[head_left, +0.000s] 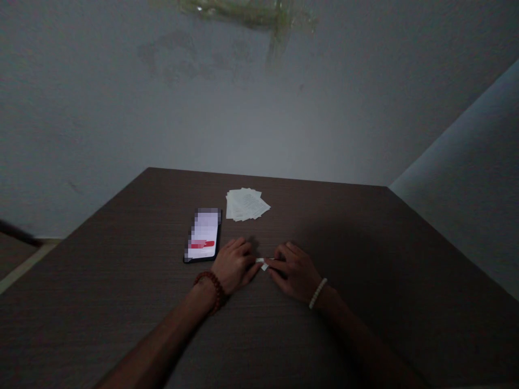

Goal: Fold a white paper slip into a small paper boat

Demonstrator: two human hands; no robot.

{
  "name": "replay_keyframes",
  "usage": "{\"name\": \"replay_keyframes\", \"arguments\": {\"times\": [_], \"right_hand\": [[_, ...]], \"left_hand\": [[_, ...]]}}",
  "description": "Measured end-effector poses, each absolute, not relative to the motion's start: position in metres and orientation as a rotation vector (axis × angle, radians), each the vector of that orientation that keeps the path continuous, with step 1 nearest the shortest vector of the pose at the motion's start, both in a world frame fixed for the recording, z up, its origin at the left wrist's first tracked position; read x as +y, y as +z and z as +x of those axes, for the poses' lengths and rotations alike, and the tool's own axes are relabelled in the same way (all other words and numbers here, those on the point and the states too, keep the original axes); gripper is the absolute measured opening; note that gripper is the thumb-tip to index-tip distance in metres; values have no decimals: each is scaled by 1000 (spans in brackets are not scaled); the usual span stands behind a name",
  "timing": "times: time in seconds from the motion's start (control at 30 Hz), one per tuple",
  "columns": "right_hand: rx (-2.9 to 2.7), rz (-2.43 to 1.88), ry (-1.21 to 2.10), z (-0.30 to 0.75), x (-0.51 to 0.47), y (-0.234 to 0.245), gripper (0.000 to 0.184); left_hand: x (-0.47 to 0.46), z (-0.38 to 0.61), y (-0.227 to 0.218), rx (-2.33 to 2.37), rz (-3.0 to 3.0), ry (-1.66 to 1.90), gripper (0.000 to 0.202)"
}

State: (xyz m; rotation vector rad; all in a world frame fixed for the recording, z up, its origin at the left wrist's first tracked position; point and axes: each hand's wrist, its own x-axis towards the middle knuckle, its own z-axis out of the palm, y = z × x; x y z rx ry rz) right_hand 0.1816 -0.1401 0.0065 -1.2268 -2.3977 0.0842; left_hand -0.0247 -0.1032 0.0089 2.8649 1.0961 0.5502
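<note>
A small folded piece of white paper (265,267) lies low over the table between my two hands, mostly covered by fingers. My left hand (235,263), with a reddish-brown bead bracelet (211,286) at its wrist, pinches the left end of the paper. From the other side my right hand (295,270) presses its fingers on the paper's right end; a pale bead bracelet (318,293) circles that wrist. Just left of my left hand is a smartphone (205,237) with its screen lit. Beyond the hands sits a loose stack of printed paper sheets (246,204).
The dark brown wooden table (121,232) reaches back to a grey wall (259,124) with a stained, greenish patch (251,15) high up. A lighter slanting surface (474,129) rises at the right. Something dark and narrow (18,232) shows at the left edge.
</note>
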Motion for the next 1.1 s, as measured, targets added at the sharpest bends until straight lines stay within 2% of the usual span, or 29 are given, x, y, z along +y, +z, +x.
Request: {"name": "replay_keyframes", "arguments": {"times": [0.6, 0.9, 1.1], "right_hand": [[-2230, -1367, 4, 180, -138, 3, 11], [-2218, -1374, 79, 180, -136, 3, 5], [-2183, -1345, 133, 180, -132, -1, 12]], "left_hand": [[-105, -23, 9, 1149, 2794, 547, 22], [-103, -24, 5, 1169, 2758, 532, 20], [-100, -25, 0, 1128, 2763, 570, 24]]}}
